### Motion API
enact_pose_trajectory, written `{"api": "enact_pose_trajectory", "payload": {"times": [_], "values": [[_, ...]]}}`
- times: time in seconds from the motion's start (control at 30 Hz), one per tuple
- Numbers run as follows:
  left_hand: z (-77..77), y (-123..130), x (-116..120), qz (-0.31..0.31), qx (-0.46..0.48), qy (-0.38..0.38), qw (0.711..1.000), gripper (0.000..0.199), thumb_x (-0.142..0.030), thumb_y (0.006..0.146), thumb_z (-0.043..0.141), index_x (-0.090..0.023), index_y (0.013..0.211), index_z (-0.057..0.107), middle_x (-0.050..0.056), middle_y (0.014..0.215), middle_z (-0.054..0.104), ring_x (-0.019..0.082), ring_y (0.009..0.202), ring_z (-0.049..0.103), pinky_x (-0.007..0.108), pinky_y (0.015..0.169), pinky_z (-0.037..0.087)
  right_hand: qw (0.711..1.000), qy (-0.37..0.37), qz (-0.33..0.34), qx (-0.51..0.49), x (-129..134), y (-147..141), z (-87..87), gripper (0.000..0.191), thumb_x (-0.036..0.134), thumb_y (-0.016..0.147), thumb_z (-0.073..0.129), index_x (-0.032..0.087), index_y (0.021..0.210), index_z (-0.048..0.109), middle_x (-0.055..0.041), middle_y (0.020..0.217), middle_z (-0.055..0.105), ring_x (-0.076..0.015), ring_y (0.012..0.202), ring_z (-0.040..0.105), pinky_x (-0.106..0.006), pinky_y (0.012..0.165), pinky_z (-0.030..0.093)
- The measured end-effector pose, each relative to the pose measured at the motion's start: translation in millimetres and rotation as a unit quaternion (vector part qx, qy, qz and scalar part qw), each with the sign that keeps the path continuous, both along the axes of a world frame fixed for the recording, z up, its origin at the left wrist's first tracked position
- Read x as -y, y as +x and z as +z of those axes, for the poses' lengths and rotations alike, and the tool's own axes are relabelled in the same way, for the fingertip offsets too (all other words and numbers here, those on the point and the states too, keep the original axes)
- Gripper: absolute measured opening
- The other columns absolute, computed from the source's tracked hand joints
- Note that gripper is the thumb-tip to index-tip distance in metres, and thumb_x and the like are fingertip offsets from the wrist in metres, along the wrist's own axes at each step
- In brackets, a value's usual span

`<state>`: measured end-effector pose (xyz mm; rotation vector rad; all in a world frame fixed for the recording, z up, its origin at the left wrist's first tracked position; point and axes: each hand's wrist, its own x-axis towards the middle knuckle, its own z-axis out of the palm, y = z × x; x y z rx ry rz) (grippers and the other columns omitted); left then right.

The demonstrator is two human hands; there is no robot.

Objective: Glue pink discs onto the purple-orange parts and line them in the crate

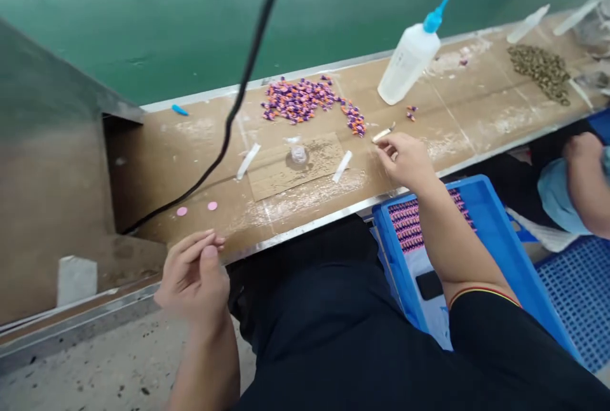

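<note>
My left hand (195,277) is raised in front of the bench's near edge, thumb against the curled fingers; whatever is between them, if anything, is too small to name. Just beyond it two pink discs (212,206) lie on the bench. My right hand (404,158) rests over the bench with thumb and fingertips close together, beside a small white-handled tool (382,134). Its fingertips are at the tool's near end; a grip on it cannot be made out. Left of that hand is a pile of small purple, orange and pink pieces (300,100). A small clear round container (298,155) stands on a cardboard piece (267,176).
A white bottle with a blue nozzle (410,58) leans at the back. Brownish pieces (538,71) lie far right. A black cable (233,112) hangs across the view. Below the bench is a blue tray (505,239) holding rows of pieces. Another person's arm (588,182) is at right.
</note>
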<state>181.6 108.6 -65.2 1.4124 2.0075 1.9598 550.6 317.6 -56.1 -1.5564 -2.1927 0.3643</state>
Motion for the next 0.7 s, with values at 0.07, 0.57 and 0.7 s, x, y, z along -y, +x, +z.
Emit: {"api": "enact_pose_trajectory", "payload": {"times": [0.07, 0.57, 0.7], "values": [[-2.2, -16.6, 22.0, 0.062, 0.017, 0.007, 0.998, 0.014, -0.037, 0.086, 0.078, -0.023, 0.084, 0.082, 0.005, 0.081, 0.077, 0.021, 0.06, 0.068, 0.039, 0.058, 0.057, 0.998, 0.019, 0.012, 0.058, -28.5, -22.6, -3.1, 0.024, 0.027, 0.097, 0.067, 0.021, 0.115, 0.081, -0.0136, 0.117, 0.076, -0.0276, 0.094, 0.072, -0.042, 0.091, 0.059], [32.2, -135.1, 109.2, 0.311, -0.084, -0.028, 0.946, 0.02, -0.034, 0.091, 0.067, -0.019, 0.084, 0.079, 0.006, 0.075, 0.078, 0.018, 0.068, 0.073, 0.035, 0.066, 0.062, 0.985, 0.045, -0.117, -0.122, -43.1, -73.1, 2.1, 0.025, 0.055, 0.071, 0.073, 0.032, 0.073, 0.064, -0.0211, 0.09, 0.076, -0.0393, 0.082, 0.075, -0.061, 0.079, 0.06], [45.1, -177.2, 89.5, 0.148, -0.16, -0.187, 0.958, 0.015, -0.027, 0.092, 0.07, -0.021, 0.09, 0.083, 0.009, 0.097, 0.083, 0.022, 0.085, 0.078, 0.036, 0.077, 0.064, 0.905, 0.034, -0.282, -0.316, -36.2, -86.0, 18.8, 0.054, 0.081, 0.041, 0.081, 0.039, 0.062, 0.055, -0.0268, 0.093, 0.079, -0.0532, 0.104, 0.079, -0.068, 0.065, 0.05]]}}
